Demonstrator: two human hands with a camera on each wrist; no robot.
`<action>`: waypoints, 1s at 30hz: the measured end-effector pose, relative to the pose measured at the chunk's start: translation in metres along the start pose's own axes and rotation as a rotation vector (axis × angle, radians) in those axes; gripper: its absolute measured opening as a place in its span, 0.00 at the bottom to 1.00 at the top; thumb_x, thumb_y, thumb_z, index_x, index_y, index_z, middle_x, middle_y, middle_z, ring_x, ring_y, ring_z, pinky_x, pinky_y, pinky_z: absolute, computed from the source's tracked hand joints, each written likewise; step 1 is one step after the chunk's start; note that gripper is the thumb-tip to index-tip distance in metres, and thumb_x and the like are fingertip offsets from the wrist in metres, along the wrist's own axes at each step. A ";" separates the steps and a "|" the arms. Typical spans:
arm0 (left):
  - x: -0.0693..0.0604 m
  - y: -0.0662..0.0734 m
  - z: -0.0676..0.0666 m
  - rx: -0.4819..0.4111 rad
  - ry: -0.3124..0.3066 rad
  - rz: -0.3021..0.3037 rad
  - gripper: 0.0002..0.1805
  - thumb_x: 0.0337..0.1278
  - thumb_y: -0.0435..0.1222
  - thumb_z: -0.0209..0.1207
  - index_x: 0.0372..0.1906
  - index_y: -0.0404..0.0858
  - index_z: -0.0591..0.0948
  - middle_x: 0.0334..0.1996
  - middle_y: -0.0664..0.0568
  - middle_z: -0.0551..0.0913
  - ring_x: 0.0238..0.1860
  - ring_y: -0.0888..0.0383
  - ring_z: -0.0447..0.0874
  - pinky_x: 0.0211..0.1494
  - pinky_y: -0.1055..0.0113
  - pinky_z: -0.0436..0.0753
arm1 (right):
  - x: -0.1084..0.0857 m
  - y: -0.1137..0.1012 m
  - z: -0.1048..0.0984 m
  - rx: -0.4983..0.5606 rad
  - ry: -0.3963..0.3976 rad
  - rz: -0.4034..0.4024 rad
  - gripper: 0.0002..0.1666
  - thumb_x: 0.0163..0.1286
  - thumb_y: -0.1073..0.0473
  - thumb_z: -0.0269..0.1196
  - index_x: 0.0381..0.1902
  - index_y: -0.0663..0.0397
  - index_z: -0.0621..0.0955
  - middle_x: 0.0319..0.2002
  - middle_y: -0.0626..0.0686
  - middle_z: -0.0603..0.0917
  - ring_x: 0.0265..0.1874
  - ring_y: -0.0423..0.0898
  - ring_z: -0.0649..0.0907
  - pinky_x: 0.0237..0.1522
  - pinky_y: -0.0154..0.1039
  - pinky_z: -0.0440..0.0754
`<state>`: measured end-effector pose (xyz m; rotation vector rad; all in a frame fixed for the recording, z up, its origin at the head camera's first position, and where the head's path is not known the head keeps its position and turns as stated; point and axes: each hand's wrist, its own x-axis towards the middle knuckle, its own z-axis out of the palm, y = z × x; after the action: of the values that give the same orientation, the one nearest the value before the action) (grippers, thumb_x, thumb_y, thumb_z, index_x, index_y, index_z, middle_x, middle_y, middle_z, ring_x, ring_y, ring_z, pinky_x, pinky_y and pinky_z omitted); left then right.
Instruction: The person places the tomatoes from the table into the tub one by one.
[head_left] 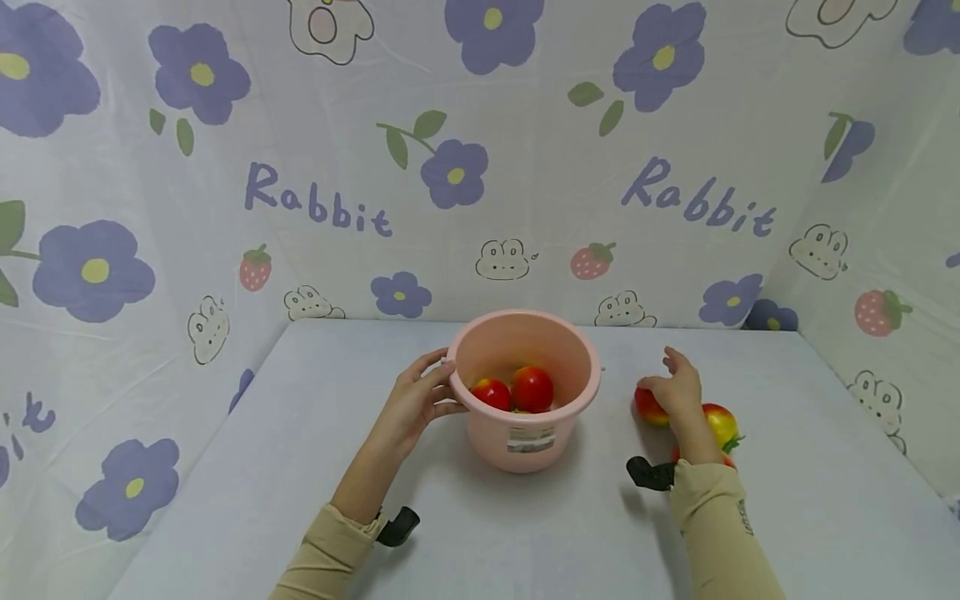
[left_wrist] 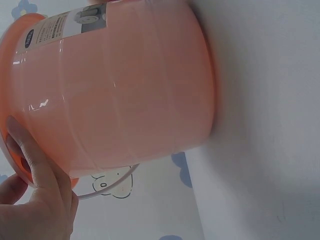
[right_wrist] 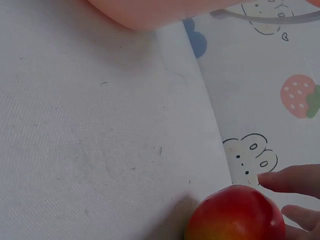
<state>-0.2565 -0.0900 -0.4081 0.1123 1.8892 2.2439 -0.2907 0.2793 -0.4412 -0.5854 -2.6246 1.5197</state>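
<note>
A pink bucket [head_left: 487, 442] stands upright on the table. My left hand [head_left: 412, 404] grips its left rim, the thumb over the edge and the fingers beneath it outside. Inside the bucket lie red fruits, two of them plain to see: a larger one [head_left: 533, 389] and another [head_left: 491, 394] to its left. My right hand [head_left: 678, 392] hovers by a red and yellow fruit [right_wrist: 235, 215] to the right of the bucket. Thumb and fingers are spread around that fruit, and the right wrist view shows no clear grip on it.
Beside my right wrist lies a yellow and red fruit [head_left: 720, 425] with a green leafy top. Another red fruit [head_left: 728, 460] is mostly hidden by the forearm. A patterned cloth [head_left: 540, 208] hangs behind the white table [head_left: 510, 533]. The bucket has a thin handle [left_wrist: 112, 186].
</note>
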 end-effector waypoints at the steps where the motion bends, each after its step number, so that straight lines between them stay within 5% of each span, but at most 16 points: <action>1: 0.000 0.000 0.000 -0.001 0.000 0.000 0.26 0.70 0.42 0.54 0.69 0.44 0.66 0.61 0.32 0.74 0.39 0.60 0.86 0.46 0.63 0.88 | 0.000 0.001 0.000 -0.011 -0.004 -0.005 0.49 0.62 0.67 0.61 0.76 0.62 0.50 0.73 0.70 0.58 0.73 0.66 0.58 0.74 0.58 0.60; 11: 0.002 0.002 0.000 -0.021 -0.008 -0.001 0.25 0.70 0.41 0.53 0.69 0.43 0.67 0.61 0.33 0.73 0.38 0.60 0.85 0.46 0.63 0.88 | 0.002 0.002 0.002 -0.063 -0.012 -0.033 0.50 0.61 0.67 0.62 0.76 0.62 0.50 0.73 0.70 0.57 0.72 0.69 0.57 0.74 0.61 0.57; 30: -0.001 0.001 0.001 -0.010 0.005 -0.010 0.25 0.71 0.41 0.53 0.69 0.44 0.67 0.62 0.32 0.73 0.38 0.61 0.85 0.45 0.65 0.88 | -0.005 -0.011 0.006 0.069 0.048 -0.067 0.49 0.65 0.68 0.60 0.78 0.51 0.49 0.76 0.62 0.57 0.76 0.62 0.57 0.75 0.57 0.59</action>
<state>-0.2554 -0.0899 -0.4065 0.0950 1.8764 2.2490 -0.2901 0.2677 -0.4345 -0.5163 -2.5183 1.5497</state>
